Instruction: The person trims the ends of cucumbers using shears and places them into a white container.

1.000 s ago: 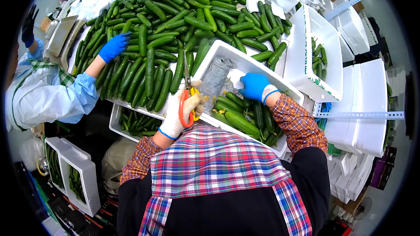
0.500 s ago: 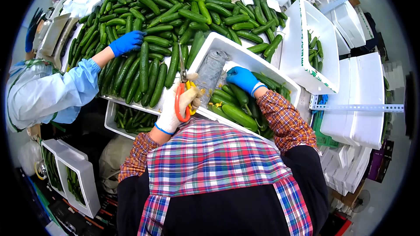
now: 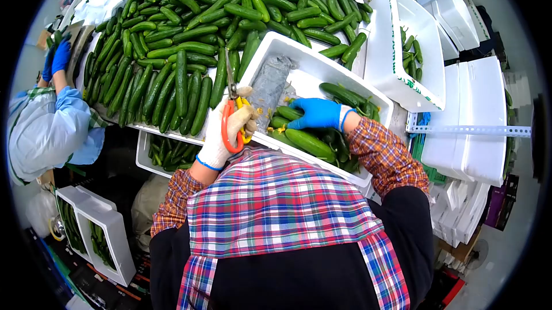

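My left hand [image 3: 227, 126], in a white glove, is closed round scissors [image 3: 231, 89] with orange and yellow handles, their blades pointing away from me. In a blue glove, my right hand [image 3: 316, 113] lies over cucumbers [image 3: 310, 143] in a white foam box [image 3: 379, 94]. Its fingers are bent down onto them, and the fingertips are partly hidden, so its grip is unclear. A grey wrapped bundle [image 3: 270, 86] rests in the left part of this box. Many cucumbers [image 3: 190, 28] are heaped on the table beyond and to the left.
A co-worker [image 3: 49, 126] in blue sleeves stands at the left, hands together round cucumbers. Another foam box [image 3: 425, 89] with a few cucumbers is at the right, beside stacked white boxes [image 3: 468, 120]. Below the table edge sits a box of cucumbers [image 3: 167, 152].
My right hand has moved back and down onto the near cucumbers in the box. The co-worker's blue-gloved hand has left the heap and moved left. My left hand still holds the scissors.
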### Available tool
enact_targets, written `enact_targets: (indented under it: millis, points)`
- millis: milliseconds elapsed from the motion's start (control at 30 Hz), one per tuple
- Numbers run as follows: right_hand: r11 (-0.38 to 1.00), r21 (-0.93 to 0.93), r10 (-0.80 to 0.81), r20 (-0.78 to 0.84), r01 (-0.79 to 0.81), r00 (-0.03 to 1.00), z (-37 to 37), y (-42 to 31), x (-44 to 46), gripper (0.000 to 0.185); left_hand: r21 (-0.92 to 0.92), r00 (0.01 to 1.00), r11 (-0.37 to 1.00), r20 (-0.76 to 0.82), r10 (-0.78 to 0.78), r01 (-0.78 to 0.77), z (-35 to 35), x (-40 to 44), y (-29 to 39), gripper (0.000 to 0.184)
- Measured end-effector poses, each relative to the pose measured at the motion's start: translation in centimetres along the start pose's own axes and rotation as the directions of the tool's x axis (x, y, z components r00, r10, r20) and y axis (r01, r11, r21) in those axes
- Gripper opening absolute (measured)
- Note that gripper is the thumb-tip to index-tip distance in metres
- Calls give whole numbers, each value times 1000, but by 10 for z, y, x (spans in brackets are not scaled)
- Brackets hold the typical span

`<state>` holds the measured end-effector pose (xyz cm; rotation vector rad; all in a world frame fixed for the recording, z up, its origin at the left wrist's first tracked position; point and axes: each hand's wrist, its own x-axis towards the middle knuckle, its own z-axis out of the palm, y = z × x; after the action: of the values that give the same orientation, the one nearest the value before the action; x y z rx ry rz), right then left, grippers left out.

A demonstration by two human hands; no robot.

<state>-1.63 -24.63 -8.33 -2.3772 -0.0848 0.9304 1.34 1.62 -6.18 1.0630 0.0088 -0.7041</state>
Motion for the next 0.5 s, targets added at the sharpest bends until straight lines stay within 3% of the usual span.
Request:
enact_targets:
  millis: [100, 333, 367, 433, 500]
  points:
    - [987, 126, 87, 112, -101, 990, -10, -15, 1, 81, 19, 1000, 1000, 3, 12, -12, -2, 1, -2, 51]
    - [988, 143, 7, 346, -60, 938, -29, -40, -9, 81, 48, 999, 998, 18, 38, -39, -7, 5, -9, 52]
    - [988, 143, 7, 345, -60, 938, -26, -39, -10, 81, 48, 999, 998, 19, 38, -39, -6, 5, -8, 52]
    - [997, -57, -33, 232, 48, 972, -15, -34, -11, 83, 54, 998, 997, -2, 57, -56, -3, 3, -6, 52]
    - [999, 4, -45, 252, 46, 967, -12, -34, -12, 85, 29, 999, 999, -16, 41, -41, 1, 1, -3, 52]
